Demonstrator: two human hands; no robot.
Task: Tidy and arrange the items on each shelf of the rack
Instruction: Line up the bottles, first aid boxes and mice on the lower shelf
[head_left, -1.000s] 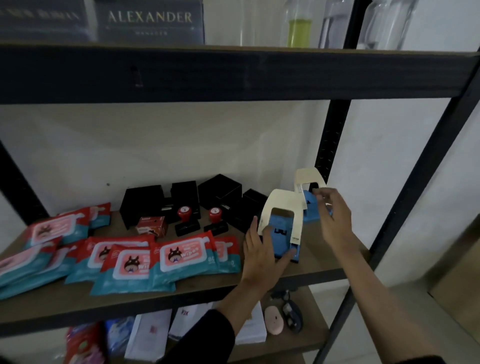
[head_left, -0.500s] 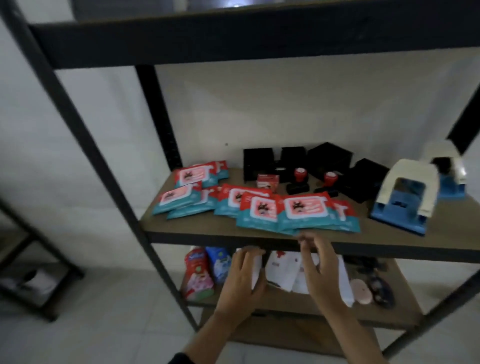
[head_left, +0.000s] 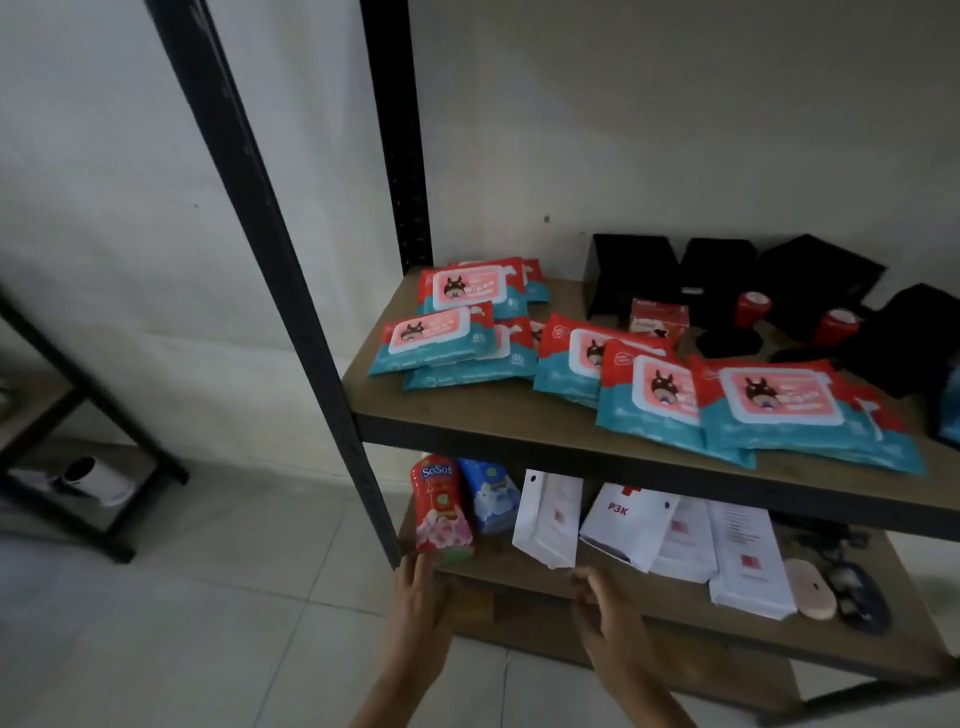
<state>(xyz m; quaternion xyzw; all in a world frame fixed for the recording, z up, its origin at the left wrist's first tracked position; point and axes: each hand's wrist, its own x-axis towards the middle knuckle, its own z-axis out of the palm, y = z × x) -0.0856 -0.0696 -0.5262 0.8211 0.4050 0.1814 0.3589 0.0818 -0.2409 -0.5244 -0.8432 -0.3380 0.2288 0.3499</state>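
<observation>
- Since half a second ago, both hands are seen lowered from the front edge of the upper shelf (head_left: 519, 415) to the front of the lower shelf (head_left: 649, 608), and the view is swung left so that the punches at the right end are almost out of frame.
- The left hand (head_left: 421, 597) is held with its fingers straight and together, fingertips just under the red SoSoft pouch (head_left: 440, 506); whether they touch it cannot be told.
- The right hand (head_left: 605, 605) is held open with loosely bent fingers, nothing gripped, just below the leftmost white box (head_left: 550, 517).
- The red pouch is stood at the left end of the lower shelf, beside the front post of the rack (head_left: 270, 260), with a blue pouch (head_left: 491, 499) just behind and to its right.
- Further right on the lower shelf a white box marked P3K (head_left: 623, 519) is laid, then more white packets (head_left: 743, 556), a pink oval item (head_left: 810, 587) and a dark item at the far right.
- On the upper shelf, red-and-teal wipe packs (head_left: 769, 410) are spread in overlapping groups along the front and left.
- Behind them black boxes (head_left: 628, 275), a small orange box (head_left: 660, 317) and two red-capped stamps (head_left: 753, 306) are set.
- A second, low rack (head_left: 78, 364) is seen at the left on the tiled floor (head_left: 208, 623).
</observation>
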